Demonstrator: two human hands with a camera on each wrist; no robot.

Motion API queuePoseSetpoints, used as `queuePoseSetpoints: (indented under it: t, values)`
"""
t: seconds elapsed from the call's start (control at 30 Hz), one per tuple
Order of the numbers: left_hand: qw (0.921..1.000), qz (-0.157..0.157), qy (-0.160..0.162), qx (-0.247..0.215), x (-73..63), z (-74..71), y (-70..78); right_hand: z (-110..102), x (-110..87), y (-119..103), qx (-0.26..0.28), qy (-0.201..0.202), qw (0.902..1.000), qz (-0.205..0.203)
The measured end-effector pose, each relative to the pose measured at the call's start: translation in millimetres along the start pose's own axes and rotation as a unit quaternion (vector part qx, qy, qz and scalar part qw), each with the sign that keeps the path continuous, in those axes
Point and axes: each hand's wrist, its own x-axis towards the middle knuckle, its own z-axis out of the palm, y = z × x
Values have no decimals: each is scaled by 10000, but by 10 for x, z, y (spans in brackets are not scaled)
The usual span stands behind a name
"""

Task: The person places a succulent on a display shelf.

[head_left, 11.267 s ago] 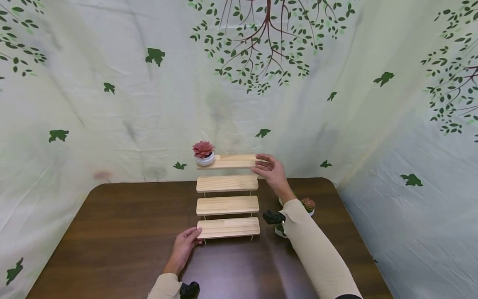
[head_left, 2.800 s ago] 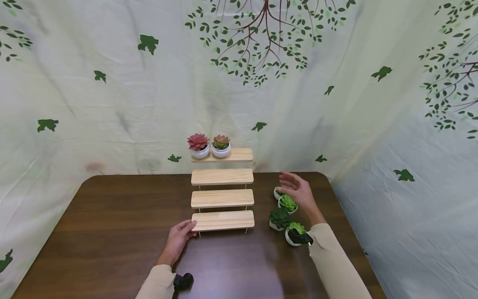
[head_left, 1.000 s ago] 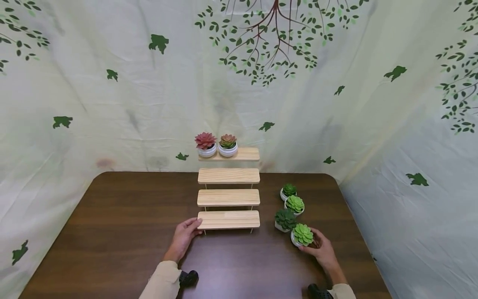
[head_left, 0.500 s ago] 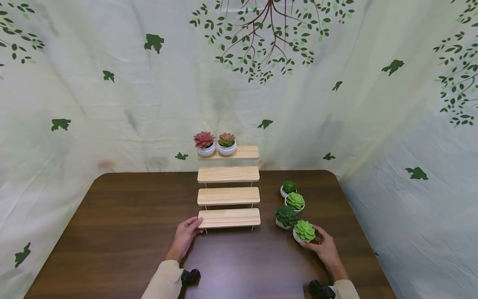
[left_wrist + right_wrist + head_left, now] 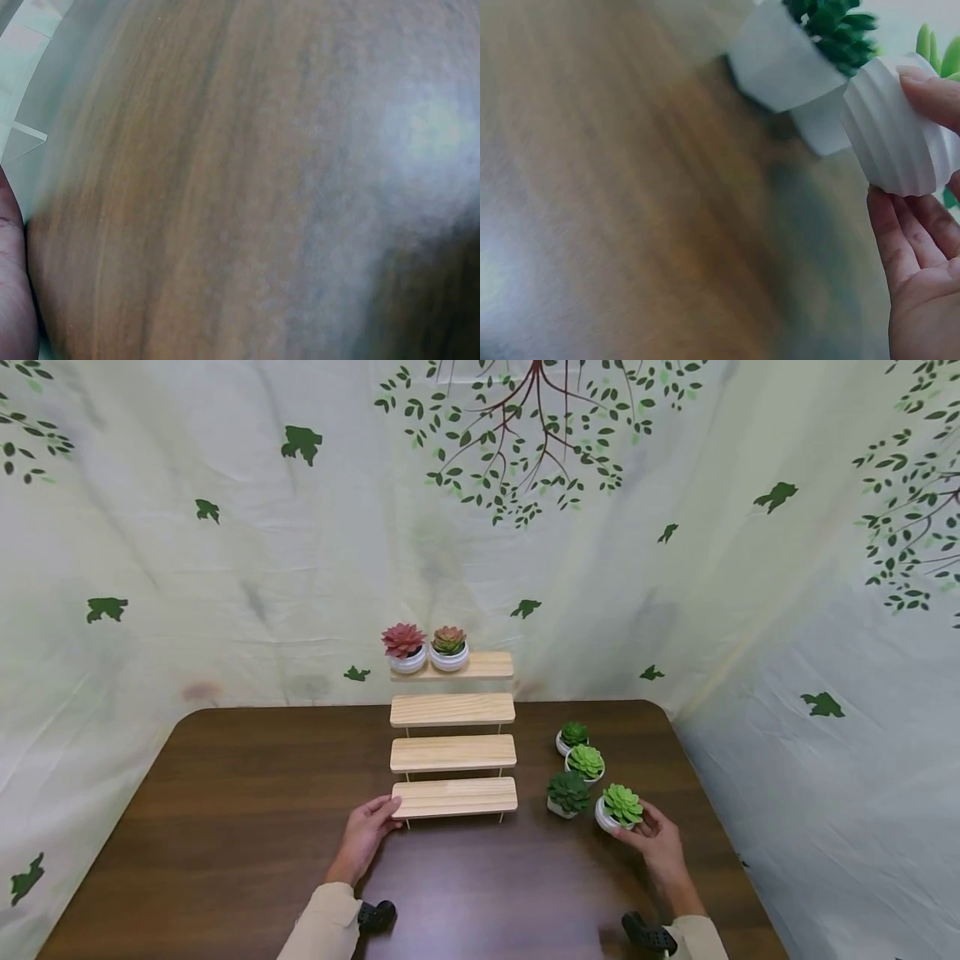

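Observation:
My left hand (image 5: 363, 839) pinches the left end of the lowest board of a four-tier wooden display stand (image 5: 453, 797); in the left wrist view only an edge of the hand (image 5: 13, 277) shows. My right hand (image 5: 660, 847) holds a light green potted succulent (image 5: 622, 804) by its ribbed white pot (image 5: 896, 127). In the right wrist view the thumb lies on the pot's side, fingers are under its base, and the pot is tilted. A pink succulent (image 5: 405, 643) and a reddish-green succulent (image 5: 449, 647) stand at the left of the top board.
On the brown table (image 5: 262, 827), right of the stand, are a dark green succulent (image 5: 567, 792), a bright green succulent (image 5: 585, 762) and a small green succulent (image 5: 573, 735), all in white pots. A leaf-printed cloth (image 5: 337, 568) hangs behind the table.
The reddish-green succulent has come onto the top board beside the pink one. My right hand has since taken hold of the light green succulent and shifted it away from the dark green one.

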Motion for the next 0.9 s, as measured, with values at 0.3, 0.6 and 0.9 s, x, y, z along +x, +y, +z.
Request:
queuePoseSetpoints:
  t: [0.3, 0.6, 0.9]
  values:
    - [9998, 93, -148, -25, -24, -16, 26, 84, 12, -395, 481, -10, 9980, -398]
    - [9999, -104, -73, -45, -7, -13, 31, 286, 170, -717, 913, -422, 9921, -750]
    - [9999, -73, -71, 69, 5, 2, 22, 528, 326, -1095, 977, -668, 9882, -967]
